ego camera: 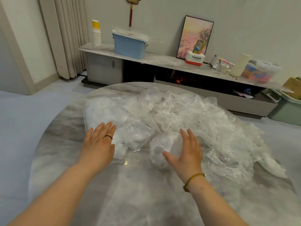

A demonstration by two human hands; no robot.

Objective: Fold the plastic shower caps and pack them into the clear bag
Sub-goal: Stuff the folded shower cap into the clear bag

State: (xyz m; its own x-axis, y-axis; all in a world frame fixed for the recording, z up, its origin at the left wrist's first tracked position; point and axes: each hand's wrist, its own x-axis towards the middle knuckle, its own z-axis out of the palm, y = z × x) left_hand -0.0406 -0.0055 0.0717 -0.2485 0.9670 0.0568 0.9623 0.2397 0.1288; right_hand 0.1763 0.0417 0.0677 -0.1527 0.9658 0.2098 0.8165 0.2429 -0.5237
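round table [68, 160] w/ grey-white marble veining. shower caps [203, 121] clear, whitish, crinkled. left hand [99, 144] has black ring [108, 136]; right hand [187, 154] w/ gold-yellow bracelet [192, 180]. blue tub [128, 46], pink-sky picture [195, 36] in black frame, red-white box [194, 59], beige curtain [68, 38].

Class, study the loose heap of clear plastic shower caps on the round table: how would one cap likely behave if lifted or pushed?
Probably floppy: the shower caps lie crumpled, holding no shape. Likely very light, being thin see-through film. Pushed, one would probably bunch or slide on the glossy table rather than roll.
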